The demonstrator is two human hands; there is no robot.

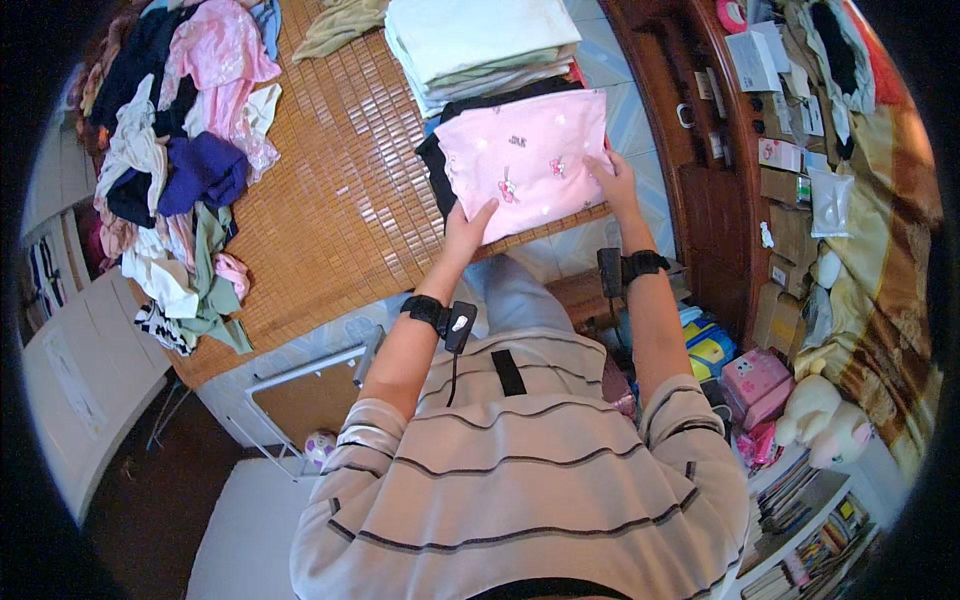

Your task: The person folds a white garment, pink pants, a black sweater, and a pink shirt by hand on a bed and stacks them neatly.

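Observation:
A folded pink garment (529, 161) with small printed figures lies over folded black cloth (435, 169) near the right edge of the bamboo mat. My left hand (469, 229) grips its lower left corner, thumb on top and the other fingers hidden underneath. On its right side, my right hand (616, 180) holds the edge, also with the thumb on top. Just beyond the pink garment rises a stack of folded white and pale green cloths (480, 45).
Loose clothes (187, 165) are heaped on the left of the bamboo mat (330, 187). A beige cloth (341, 30) lies at the far edge. To the right stands a dark wooden cabinet (712, 225), with cardboard boxes (787, 225) beside it. A white-framed board (315, 405) leans below the mat.

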